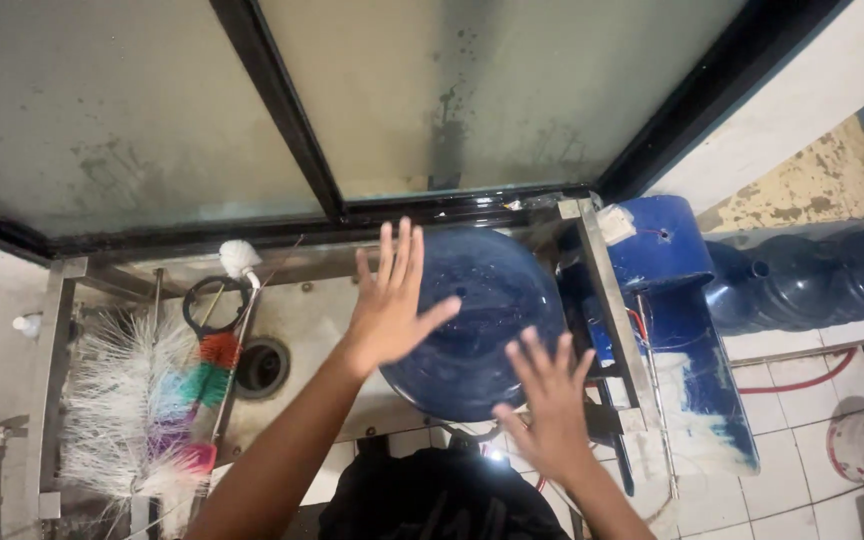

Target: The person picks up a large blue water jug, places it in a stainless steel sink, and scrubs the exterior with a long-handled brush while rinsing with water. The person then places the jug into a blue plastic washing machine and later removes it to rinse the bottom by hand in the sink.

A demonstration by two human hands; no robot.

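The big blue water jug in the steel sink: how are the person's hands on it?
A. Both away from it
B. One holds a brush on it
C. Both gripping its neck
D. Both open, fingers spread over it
D: the left hand and right hand are open with fingers spread over the round blue jug; the brushes lie untouched aside.

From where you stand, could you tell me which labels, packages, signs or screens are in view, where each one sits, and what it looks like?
Label: a small pale, roughly square tag at the top left corner of the blue machine housing, just right of the metal frame; its surface is too blurred to make out.
No packages, signs or screens show.
Both hands, left hand and right hand, are spread open at the big blue water jug.
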